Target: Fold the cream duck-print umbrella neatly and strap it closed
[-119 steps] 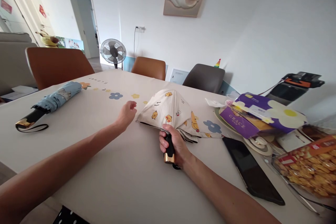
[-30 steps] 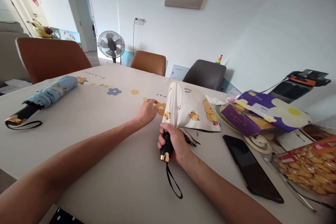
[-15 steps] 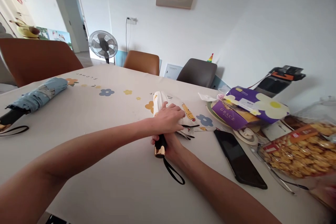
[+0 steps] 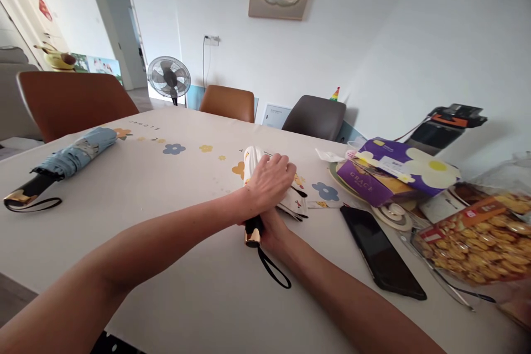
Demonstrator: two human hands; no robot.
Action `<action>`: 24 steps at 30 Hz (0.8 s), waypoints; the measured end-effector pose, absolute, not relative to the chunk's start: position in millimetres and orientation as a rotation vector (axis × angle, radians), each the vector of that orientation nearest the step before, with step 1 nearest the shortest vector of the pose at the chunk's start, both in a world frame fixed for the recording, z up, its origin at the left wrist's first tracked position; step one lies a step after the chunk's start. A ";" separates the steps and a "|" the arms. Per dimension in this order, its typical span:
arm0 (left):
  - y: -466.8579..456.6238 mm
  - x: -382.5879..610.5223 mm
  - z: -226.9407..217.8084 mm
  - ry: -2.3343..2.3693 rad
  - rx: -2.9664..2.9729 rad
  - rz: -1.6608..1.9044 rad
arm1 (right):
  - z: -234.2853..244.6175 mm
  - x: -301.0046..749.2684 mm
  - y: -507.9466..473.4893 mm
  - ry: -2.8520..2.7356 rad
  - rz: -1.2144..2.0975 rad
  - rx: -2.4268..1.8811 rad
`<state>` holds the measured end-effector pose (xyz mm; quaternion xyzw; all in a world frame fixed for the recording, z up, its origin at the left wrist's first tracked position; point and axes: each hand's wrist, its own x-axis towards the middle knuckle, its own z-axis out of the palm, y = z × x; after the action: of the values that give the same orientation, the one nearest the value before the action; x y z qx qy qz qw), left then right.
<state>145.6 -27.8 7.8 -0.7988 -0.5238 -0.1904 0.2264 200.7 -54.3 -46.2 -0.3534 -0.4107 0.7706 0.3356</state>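
Note:
A white folding umbrella (image 4: 251,161) with a cartoon print lies in front of me, its canopy pointing away. Its black handle (image 4: 253,225) ends in a gold cap, from which a black wrist loop hangs. My right hand (image 4: 271,225) is wrapped around the handle, mostly hidden under the other wrist. Crossing over it, my left hand (image 4: 272,181) presses on the canopy with its fingers curled over the loose folds on the right side. A second folding umbrella (image 4: 78,152), blue and rolled up, rests at the table's left.
The table (image 4: 186,265) has a flower-print cover. On the right are a black phone (image 4: 381,251), purple boxes (image 4: 373,177), a tub of biscuits (image 4: 481,238) and a cable. A dark bottle (image 4: 440,127) stands behind. Chairs (image 4: 228,104) and a fan (image 4: 169,77) are beyond the far edge.
My left fingers have curled in over the canopy, and less of its right-hand folds shows. My right hand keeps its hold on the handle. The view has shifted slightly.

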 end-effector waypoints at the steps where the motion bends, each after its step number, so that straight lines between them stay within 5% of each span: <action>1: -29.7 141.8 9.1 -1.513 -2.175 -0.547 | -45.7 199.9 -54.4 -1.019 2.024 -0.945; 7: -43.6 111.2 9.0 -1.973 -2.133 -0.979 | -39.5 199.5 -58.5 -0.856 2.110 -0.958; 16: -59.5 83.0 -14.9 -2.256 -1.717 -2.523 | -32.7 201.1 -59.6 -0.853 2.130 -0.804; 24: -62.9 77.1 -5.5 -2.120 -1.662 -2.741 | -34.9 204.2 -53.6 -0.826 2.196 -0.841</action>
<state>77.1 -62.9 -5.5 -0.4062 -0.5181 -0.6698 -0.3434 204.2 -53.6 -34.9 -0.3198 -0.3143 0.8350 0.3189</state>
